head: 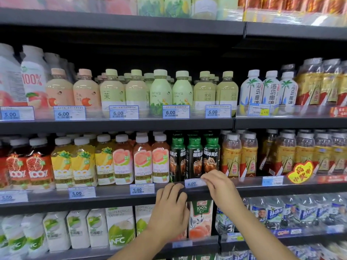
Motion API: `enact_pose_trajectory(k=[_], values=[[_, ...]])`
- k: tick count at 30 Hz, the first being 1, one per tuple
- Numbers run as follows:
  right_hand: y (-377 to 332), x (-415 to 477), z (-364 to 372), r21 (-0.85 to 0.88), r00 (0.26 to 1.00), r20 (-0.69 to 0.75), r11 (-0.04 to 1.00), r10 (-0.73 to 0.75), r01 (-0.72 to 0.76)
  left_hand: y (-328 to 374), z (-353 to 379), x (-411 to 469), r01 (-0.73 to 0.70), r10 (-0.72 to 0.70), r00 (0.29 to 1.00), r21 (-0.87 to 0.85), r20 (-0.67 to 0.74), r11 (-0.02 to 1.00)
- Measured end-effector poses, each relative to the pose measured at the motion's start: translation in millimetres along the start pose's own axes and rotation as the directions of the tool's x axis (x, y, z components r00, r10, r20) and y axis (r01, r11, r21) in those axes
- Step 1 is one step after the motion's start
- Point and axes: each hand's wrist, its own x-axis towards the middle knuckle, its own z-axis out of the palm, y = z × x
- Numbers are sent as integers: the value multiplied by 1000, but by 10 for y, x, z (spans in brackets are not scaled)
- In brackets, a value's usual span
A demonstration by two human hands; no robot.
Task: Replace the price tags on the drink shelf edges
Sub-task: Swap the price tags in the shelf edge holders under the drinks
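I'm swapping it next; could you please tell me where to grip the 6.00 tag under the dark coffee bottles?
Probably its top right corner, from above: the 6.00 tag lies flat against the shelf strip; the right hand pinches there.

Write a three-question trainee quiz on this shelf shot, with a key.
1. True or false: the right hand pinches the price tag below the green-capped bottles.
2. That tag reads: A) 4.00 B) 5.00 C) 6.00
3. Which hand's fingers touch the shelf edge just left of that tag?
Key: 1 true; 2 C; 3 the left hand.
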Motion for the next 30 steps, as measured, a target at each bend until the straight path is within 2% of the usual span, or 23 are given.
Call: enact_pose_trajectory(k=[3, 7, 11, 15, 21, 23, 26, 30], values=[[58, -53, 51, -119, 1000, 16, 993, -20, 22, 9, -9, 10, 11, -11, 1000, -7, -6, 1000], [97, -96, 102, -180, 999, 50, 984, 19, -10, 3, 0, 26, 18, -19, 999, -27, -29, 999], [76, -100, 104, -172, 998, 40, 985, 37, -30, -33, 31, 54, 13, -16, 999, -58, -44, 998], [34, -156, 80, -160, 999, -37, 987, 0, -6, -130, 32, 36, -15, 13, 1000, -83, -25, 996], [20, -558, 286, -79, 994, -101, 996, -51, 43, -241, 171, -441, -72, 77, 997, -134, 27, 988], [11, -731, 443, -27, 998, -52, 999, -32, 31, -272, 268, -630, -50, 58, 997, -138, 57, 989], [18, -992, 745, 40, 992, 110, 997, 55, -59, -336, 447, -899, 26, -7, 994, -176, 111, 984], [76, -1205, 1107, 19, 920, 360, 985, 153, -172, -446, 689, -1275, 166, -115, 968, -224, 225, 960]])
